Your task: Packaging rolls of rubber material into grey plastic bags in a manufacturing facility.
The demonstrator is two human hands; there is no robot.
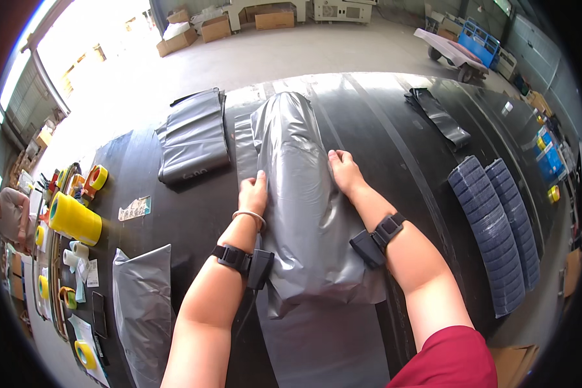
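A bulky grey plastic mailing bag (294, 207) lies lengthwise in front of me on the black table, its film wrinkled over something long that it hides. My left hand (253, 194) is closed on the bag's left side, thumb up. On the opposite side, a little farther away, my right hand (347, 171) pinches the film with bent fingers. Beneath the bag lie flat grey plastic sheets (323, 352), which stick out toward me and at the far left. Dark straps with small black boxes sit on both my forearms.
Folded dark bags (197, 139) lie at far left, another grey bag (142, 310) at near left. Yellow tape rolls (75, 218) line the left edge. Wrapped blue-grey rolls (491, 233) and a folded black strip of bags (438, 116) are at right. Beyond stands a cart (456, 52).
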